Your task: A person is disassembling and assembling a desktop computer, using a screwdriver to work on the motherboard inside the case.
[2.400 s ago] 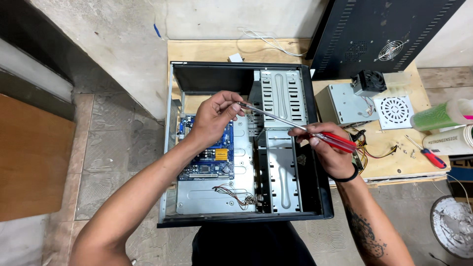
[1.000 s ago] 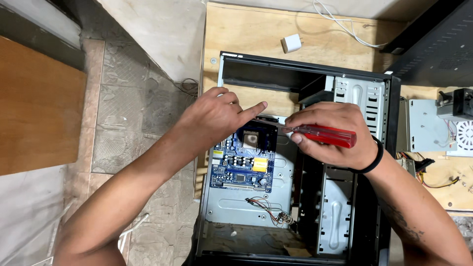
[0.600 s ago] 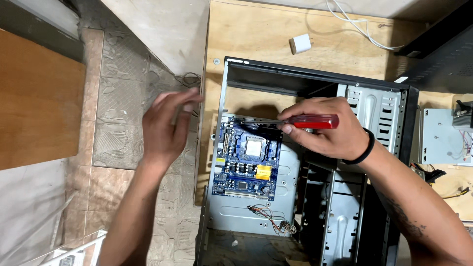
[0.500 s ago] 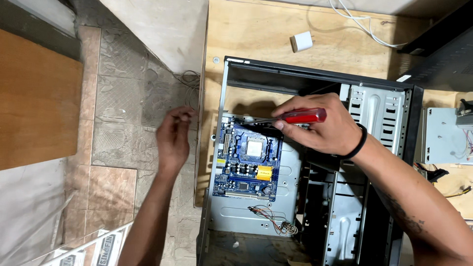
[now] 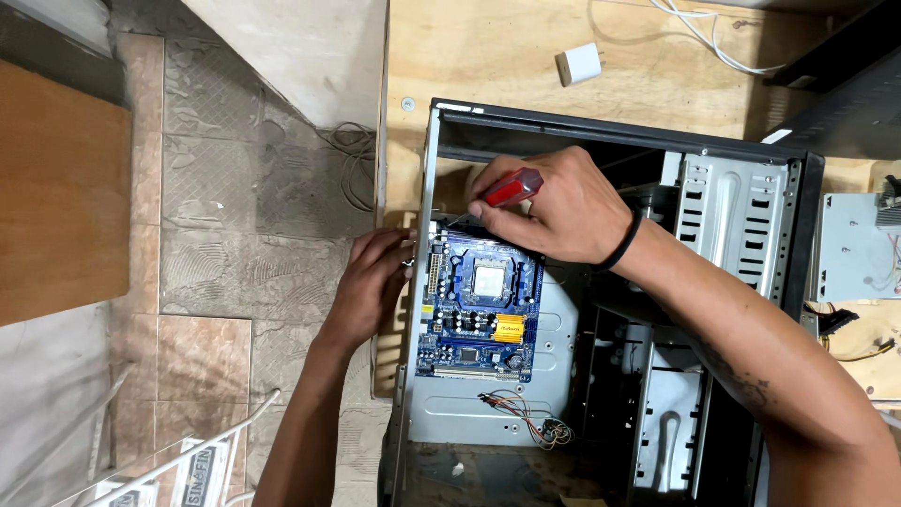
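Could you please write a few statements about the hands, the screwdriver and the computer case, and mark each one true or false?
1. The right hand holds a red-handled screwdriver. True.
2. The left hand rests on the white plug. False: it is at the left outer edge of the computer case, far from the plug.
3. The blue circuit board lies inside the case. True.
4. The case stands on the tiled floor. False: it lies on a wooden tabletop.
5. A bundle of thin coloured wires lies in the case below the board. True.
6. The right wrist is bare. False: it wears a black band.
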